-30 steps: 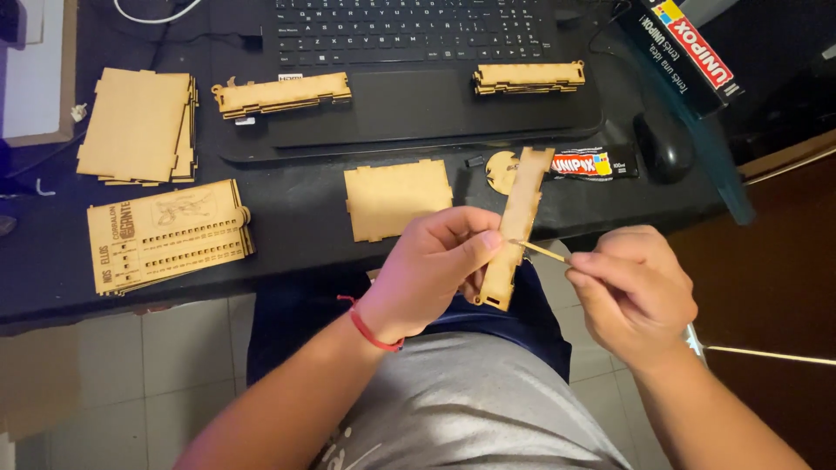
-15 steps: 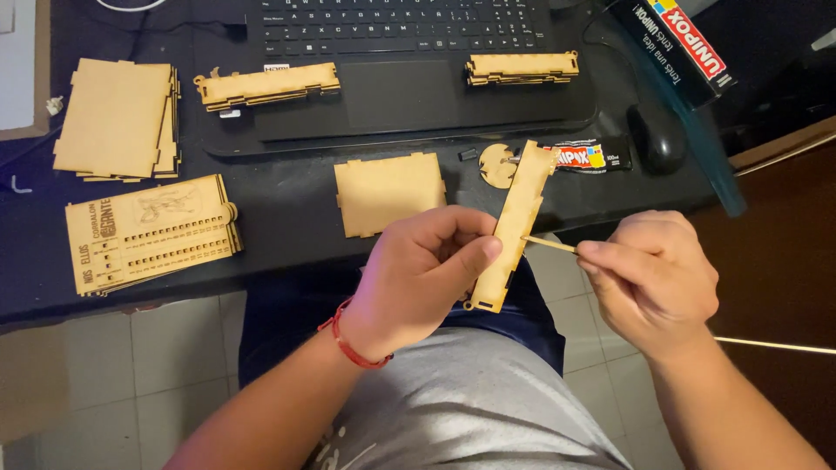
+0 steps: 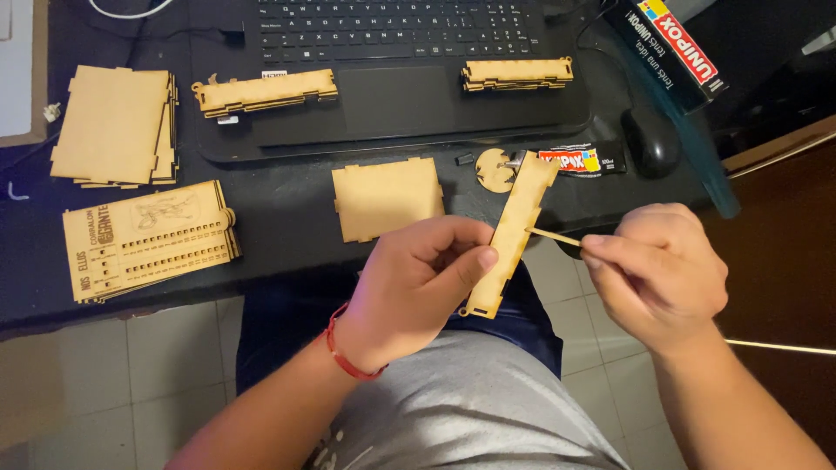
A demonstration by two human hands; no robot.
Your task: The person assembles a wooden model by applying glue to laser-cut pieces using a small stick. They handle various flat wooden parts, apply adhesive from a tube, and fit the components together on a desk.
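From the head camera, we look down on our left hand (image 3: 414, 292), fingers pinched around a long notched wooden strip (image 3: 514, 231) held tilted above the lap, just off the table's (image 3: 287, 235) near edge. Our right hand (image 3: 662, 270), at 3 o'clock of the strip, has its fingers closed on a thin wooden stick (image 3: 553, 236) whose tip touches the strip's edge. A red cord bracelet (image 3: 348, 359) circles the left wrist.

On the dark table, at 12 o'clock of the strip, lie a small wooden disc (image 3: 493, 167) and a glue tube (image 3: 575, 161) (its cap off, beside it), with a black mouse (image 3: 651, 142) further right. A square wooden panel (image 3: 387, 198) lies at 9 o'clock. A laptop (image 3: 401, 78) carries two assembled wooden bars, and flat sheet stacks (image 3: 113, 126) sit far left above an engraved slotted board (image 3: 148, 239).
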